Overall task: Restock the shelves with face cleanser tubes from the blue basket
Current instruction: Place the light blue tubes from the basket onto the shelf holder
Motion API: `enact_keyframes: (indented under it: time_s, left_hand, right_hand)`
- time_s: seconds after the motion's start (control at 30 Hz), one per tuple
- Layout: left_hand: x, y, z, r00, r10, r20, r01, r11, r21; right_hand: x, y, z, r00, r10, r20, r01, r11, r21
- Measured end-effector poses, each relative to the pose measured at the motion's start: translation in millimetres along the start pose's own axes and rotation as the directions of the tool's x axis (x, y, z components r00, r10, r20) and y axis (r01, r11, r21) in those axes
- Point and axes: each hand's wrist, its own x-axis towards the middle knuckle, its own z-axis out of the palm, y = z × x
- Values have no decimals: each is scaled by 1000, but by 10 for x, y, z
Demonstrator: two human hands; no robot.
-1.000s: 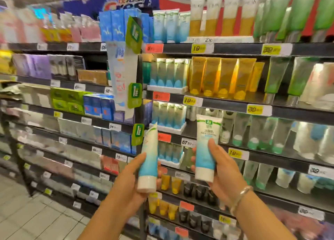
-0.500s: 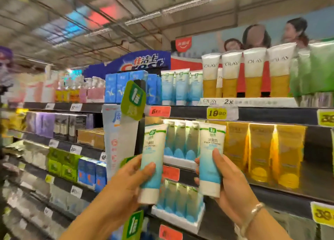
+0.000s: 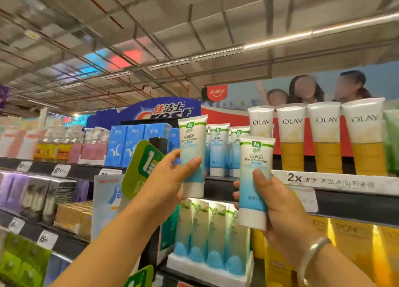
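Observation:
My left hand (image 3: 166, 178) grips a white-and-blue face cleanser tube (image 3: 192, 148), cap down, lifted in front of the top shelf (image 3: 218, 178). My right hand (image 3: 280, 202) holds a second matching tube (image 3: 254, 174) a little lower and to the right, thumb across its front. Behind both, a few matching tubes (image 3: 219, 148) stand upright on the top shelf. A white tray (image 3: 207, 269) with more of them stands one shelf below. The blue basket is out of view.
Olay tubes (image 3: 326, 135) line the top shelf on the right above a white strip (image 3: 336, 182). Blue boxes (image 3: 133, 144) stand left of the cleansers. A green hanging tag (image 3: 142, 168) juts out by my left hand. Yellow tubes (image 3: 349, 250) fill the shelf below right.
Both hands rose with their tubes from the middle shelves to the top shelf level. The left tube is now higher than the right. My view tilted upward toward the ceiling.

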Motion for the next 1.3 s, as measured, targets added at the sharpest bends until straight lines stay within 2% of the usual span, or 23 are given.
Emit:
enact_keyframes:
  time_s: [0.07,0.23,0.37,0.57,0.67,0.77,0.93,1.03,1.13,1.3]
  left_hand:
    - [193,-17,11,999,47,3,-47,998,28]
    - [691,-105,-2,980,193,-46,-177,956,236]
    - [1042,-161,-1,963,241,-117,-192,925,328]
    - [1294,-285,-39,965,214,-151,-133,897,422]
    - [1372,-278,-54,971,194,-141,-111,883,456]
    - [1420,-251,-76,975,158,-153,-63,868,492]
    - [1478,-242,-87,987,110,-120,-31,850,525]
    - [1521,-190,-69,990,107,-93,-37,832,554]
    - [1534,-154,-67,991,100,-85,-30,803,596]
    - [1442,-236,-116,989,62,-132,42,744,667]
  right_hand:
    - [159,-77,64,999,-53,9,53,999,-2]
    - [640,-206,303,985,-165,58,165,986,-7]
    - [1019,-184,460,982,-188,-8,183,964,-193]
    - [1350,38,521,964,-188,-189,66,856,-513]
    - [1479,58,547,942,-207,-265,11,806,-592]
    - [1569,61,579,922,-247,-297,-49,689,-723]
    - [1658,68,598,873,-277,-401,-162,611,-775]
    - [1712,31,618,860,-302,-411,-172,588,-790]
    - [1747,9,633,854,-324,-407,-197,522,-830]
    - [1669,94,607,882,-221,-415,-308,397,-865]
